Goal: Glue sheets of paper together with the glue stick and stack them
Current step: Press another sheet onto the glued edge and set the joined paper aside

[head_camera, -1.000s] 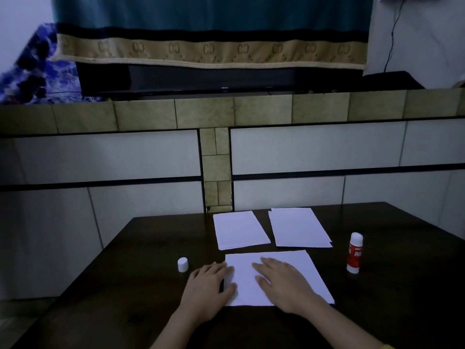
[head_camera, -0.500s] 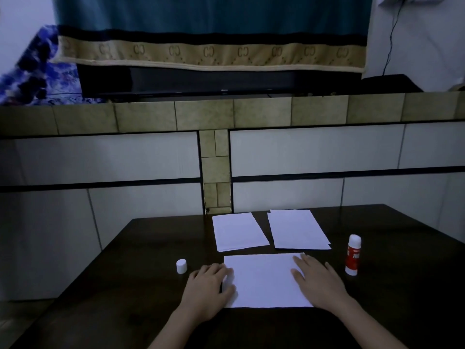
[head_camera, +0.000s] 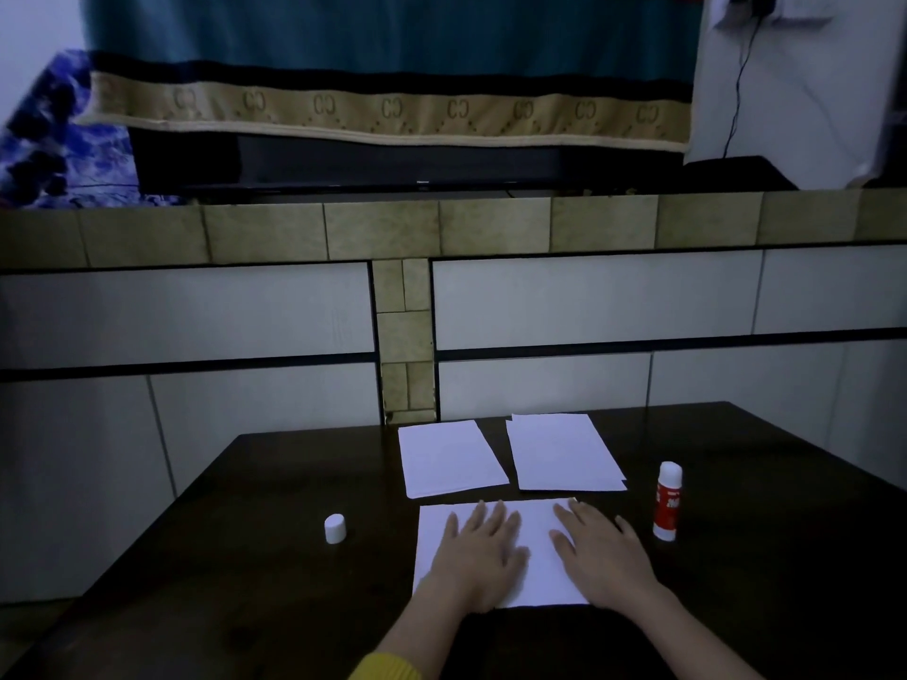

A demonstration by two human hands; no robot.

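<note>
Both my palms lie flat and spread on the near sheet (head_camera: pixel 537 552), gripping nothing: my left hand (head_camera: pixel 478 557) on its left half, my right hand (head_camera: pixel 601 552) over its right edge. Just beyond my fingertips lie two more paper piles, the left pile (head_camera: pixel 449 456) and the right pile (head_camera: pixel 564 451). The glue stick (head_camera: pixel 667 503) stands upright just right of my right hand, uncapped; its cap (head_camera: pixel 335 528) sits on the dark table (head_camera: pixel 245 581) well left of my left hand

Repeated "CC" monograms run along the tan border of the hanging cloth (head_camera: pixel 392 110).
</note>
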